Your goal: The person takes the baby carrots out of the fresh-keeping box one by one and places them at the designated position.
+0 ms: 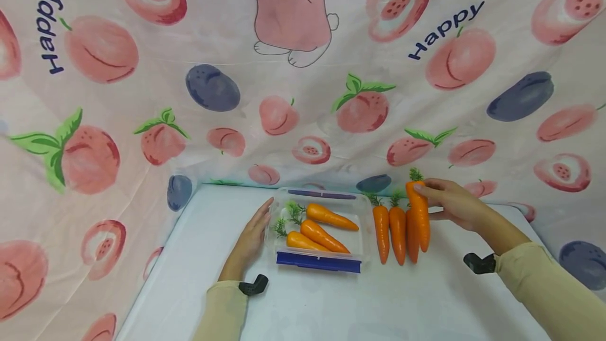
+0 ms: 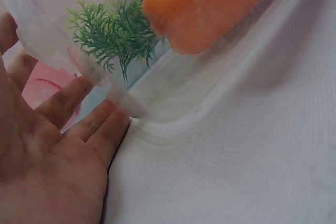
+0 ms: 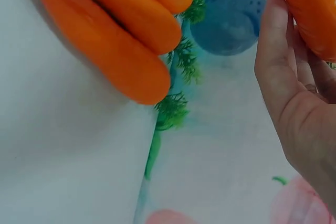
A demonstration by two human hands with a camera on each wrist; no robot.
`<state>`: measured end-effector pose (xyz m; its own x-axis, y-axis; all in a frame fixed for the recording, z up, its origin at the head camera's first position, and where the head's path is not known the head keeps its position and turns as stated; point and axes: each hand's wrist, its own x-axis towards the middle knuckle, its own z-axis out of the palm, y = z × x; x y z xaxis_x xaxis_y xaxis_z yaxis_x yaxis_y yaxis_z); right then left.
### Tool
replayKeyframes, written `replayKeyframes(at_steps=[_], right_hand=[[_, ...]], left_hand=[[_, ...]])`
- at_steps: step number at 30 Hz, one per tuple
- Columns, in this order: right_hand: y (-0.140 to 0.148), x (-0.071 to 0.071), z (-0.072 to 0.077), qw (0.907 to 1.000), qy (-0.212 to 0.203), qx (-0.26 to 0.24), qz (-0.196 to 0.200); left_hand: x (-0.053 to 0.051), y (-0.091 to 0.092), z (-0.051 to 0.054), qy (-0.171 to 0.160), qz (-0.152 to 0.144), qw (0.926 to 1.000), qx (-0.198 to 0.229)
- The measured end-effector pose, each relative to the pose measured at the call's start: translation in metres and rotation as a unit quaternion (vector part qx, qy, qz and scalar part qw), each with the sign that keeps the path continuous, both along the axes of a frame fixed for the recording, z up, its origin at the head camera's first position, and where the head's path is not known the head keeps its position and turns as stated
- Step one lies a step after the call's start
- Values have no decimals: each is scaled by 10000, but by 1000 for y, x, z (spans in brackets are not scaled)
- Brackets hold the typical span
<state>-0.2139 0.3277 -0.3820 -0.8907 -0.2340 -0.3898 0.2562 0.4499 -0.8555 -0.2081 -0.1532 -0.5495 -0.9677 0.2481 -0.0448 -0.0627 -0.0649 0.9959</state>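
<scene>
A clear plastic container (image 1: 365, 236) with blue clip flaps holds three orange carrots (image 1: 326, 236) with green tops. My left hand (image 1: 251, 236) rests against its left wall, fingers fairly straight; in the left wrist view the fingertips (image 2: 113, 116) touch the plastic. To the right of the container, my right hand (image 1: 456, 205) grips a carrot (image 1: 420, 220) near its leafy end, raised with its tip pointing down. Three more carrots (image 1: 397, 233) lie side by side on the table beneath and left of it, the rightmost partly hidden by the held one. The right wrist view shows the held carrot (image 3: 312, 11) cut off by the frame.
The white table (image 1: 303, 309) ends at the back against a hanging cloth (image 1: 303, 88) printed with peaches and other fruit. A blue flap (image 1: 318, 262) sticks out along the container's front side. Black wrist cameras (image 1: 479, 263) sit on both wrists.
</scene>
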Motion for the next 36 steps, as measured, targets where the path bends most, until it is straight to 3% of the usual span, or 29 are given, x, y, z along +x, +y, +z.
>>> replayKeyframes(at_steps=[29, 36], right_hand=[[49, 5, -34, 9969, -118, 307, -722], [61, 5, -45, 9970, -135, 132, -754]], left_hand=[[-2, -1, -4, 69, -39, 10000, -55], [-2, 0, -4, 79, -60, 9999, 14]])
